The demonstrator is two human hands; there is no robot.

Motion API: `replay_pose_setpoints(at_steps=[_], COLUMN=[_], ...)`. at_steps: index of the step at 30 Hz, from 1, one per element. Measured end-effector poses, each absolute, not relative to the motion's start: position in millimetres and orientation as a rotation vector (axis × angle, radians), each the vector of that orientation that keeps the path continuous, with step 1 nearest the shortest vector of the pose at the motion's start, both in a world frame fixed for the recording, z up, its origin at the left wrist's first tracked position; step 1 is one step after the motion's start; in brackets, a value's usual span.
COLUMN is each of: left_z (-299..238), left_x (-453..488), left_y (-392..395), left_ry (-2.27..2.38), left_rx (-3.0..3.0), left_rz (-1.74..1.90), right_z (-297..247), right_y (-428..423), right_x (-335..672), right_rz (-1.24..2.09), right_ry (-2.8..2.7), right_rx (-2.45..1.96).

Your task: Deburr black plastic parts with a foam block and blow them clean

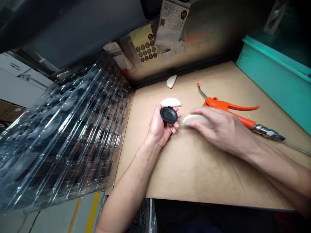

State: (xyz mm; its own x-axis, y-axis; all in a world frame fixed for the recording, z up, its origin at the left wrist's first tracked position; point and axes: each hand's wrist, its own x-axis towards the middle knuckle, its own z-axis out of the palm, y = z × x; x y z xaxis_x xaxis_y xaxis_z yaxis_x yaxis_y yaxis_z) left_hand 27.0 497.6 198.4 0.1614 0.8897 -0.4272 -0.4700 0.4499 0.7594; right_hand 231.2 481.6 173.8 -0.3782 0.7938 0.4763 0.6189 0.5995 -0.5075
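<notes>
My left hand (159,126) holds a small black oval case (168,115), its shallow hollow facing up and a small tab on its far rim. To the right, my right hand (216,124) pinches a white sponge pad (194,119) between thumb and fingers, a short gap away from the case. Behind the left hand lies a half-round white pad (171,102) on the board. Farther back is another white pad (171,81) with a pointed end. An orange air blow gun (223,105) with a bent metal nozzle lies just beyond my right hand.
Tall stacks of clear plastic trays (73,139) line the left side. A teal bin (274,74) stands at the right. The brown board (189,174) covers the worktop. A yellow sheet of round black stickers (145,45) and paper labels (171,22) hang on the back wall.
</notes>
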Motion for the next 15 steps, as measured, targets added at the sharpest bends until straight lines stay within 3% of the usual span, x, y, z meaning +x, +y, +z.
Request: replay_pose_setpoints(at_steps=[11, 15], left_z=[203, 200], left_x=[44, 44], left_y=[486, 486], left_ry=[1.019, 1.015], left_rx=[0.529, 0.499], left_rz=[0.837, 0.869], right_z=[182, 184], right_y=[479, 477], right_x=[226, 226], right_rz=[0.271, 0.459], right_ry=[-2.037, -2.016], right_rx=[-0.939, -0.971])
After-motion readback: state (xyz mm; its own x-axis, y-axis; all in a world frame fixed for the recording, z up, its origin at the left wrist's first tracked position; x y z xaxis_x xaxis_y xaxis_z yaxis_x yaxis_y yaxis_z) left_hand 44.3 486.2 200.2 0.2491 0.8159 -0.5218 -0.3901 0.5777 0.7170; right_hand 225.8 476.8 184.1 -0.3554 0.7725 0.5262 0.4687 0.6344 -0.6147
